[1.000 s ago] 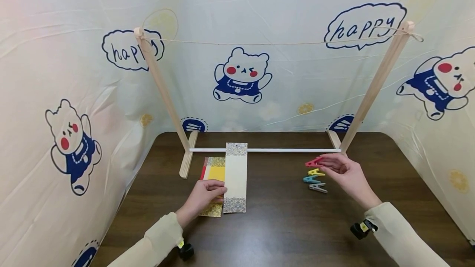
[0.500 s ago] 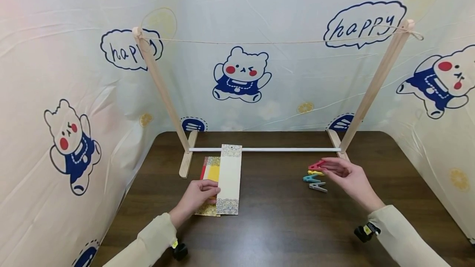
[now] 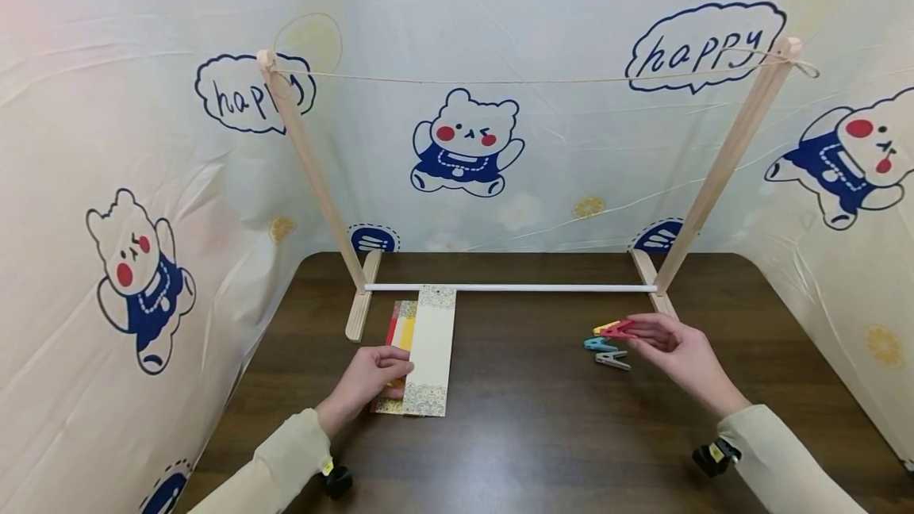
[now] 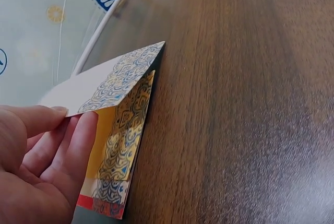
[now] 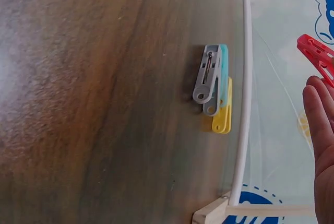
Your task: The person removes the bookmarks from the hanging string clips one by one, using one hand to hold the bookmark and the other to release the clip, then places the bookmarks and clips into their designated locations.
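Observation:
My left hand (image 3: 373, 377) pinches the left edge of a cream bookmark-shaped card (image 3: 431, 351) with patterned ends, between thumb and fingers. In the left wrist view the card (image 4: 117, 80) is tilted, one edge lifted over the cards beneath. Partly hidden under it lie a yellow card (image 4: 125, 140) and a red-edged card (image 4: 108, 205) with similar patterned ends. My right hand (image 3: 674, 351) holds a red clothespin (image 5: 315, 54) by its fingertips, off the table. Near it on the table lie a yellow clothespin (image 5: 223, 114), a blue clothespin (image 3: 600, 344) and a grey clothespin (image 3: 612, 360).
A wooden frame stands at the back, with a left post (image 3: 314, 173), a right post (image 3: 728, 169) and a white rod (image 3: 550, 288) low between them. A thin string (image 3: 464, 82) runs between the post tops. Behind hangs a printed cloth (image 3: 557, 157).
The cream card has moved left and slightly nearer in my left hand, covering more of the yellow card. My right hand has drawn the red clothespin right and slightly nearer.

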Motion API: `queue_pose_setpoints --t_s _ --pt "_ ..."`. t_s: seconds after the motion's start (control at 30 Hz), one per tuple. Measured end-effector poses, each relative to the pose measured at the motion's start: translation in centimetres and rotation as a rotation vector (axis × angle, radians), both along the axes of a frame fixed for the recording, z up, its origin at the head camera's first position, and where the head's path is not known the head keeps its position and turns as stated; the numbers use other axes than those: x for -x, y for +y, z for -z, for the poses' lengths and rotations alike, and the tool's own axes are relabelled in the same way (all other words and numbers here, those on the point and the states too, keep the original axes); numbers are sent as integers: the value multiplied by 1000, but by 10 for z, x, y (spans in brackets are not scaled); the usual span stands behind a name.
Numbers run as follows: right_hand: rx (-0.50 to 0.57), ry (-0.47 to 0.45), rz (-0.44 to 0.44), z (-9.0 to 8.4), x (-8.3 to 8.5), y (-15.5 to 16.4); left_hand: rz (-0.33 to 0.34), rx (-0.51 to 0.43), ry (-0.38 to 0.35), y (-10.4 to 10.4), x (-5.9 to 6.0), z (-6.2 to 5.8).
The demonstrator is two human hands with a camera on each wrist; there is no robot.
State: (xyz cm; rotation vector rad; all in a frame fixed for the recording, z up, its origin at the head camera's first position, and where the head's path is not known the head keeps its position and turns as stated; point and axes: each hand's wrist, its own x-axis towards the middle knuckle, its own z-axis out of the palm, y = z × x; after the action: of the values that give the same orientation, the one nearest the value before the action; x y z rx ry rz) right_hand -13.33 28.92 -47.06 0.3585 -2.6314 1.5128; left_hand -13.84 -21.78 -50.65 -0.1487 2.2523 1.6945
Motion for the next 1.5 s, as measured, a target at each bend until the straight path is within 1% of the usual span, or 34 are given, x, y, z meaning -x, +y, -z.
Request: queue_pose_setpoints --t_s 0.1,0.3,0.47,0.57,0.67,0.87,1.03,1.33,1.5 --pt "-17 -15 15 1 -2 3 -7 22 4 -1 2 0" --pt "-52 -33 31 3 -5 6 7 79 25 -3 3 1" --pt "-66 -29 30 5 -6 6 37 144 73 -5 3 3" --pt "-62 -28 28 7 -7 6 30 199 94 -6 3 5" --pt "-64 -23 25 7 -8 6 17 226 104 -7 2 7" --pt "-74 -24 33 9 -9 5 12 247 139 -9 1 10" --pt "-80 -9 32 13 -10 5 7 247 167 -10 1 10" --pt "-105 -13 15 22 -9 7 3 261 187 -11 0 8" --pt "-113 -48 -4 23 -10 9 3 281 186 -10 1 6"
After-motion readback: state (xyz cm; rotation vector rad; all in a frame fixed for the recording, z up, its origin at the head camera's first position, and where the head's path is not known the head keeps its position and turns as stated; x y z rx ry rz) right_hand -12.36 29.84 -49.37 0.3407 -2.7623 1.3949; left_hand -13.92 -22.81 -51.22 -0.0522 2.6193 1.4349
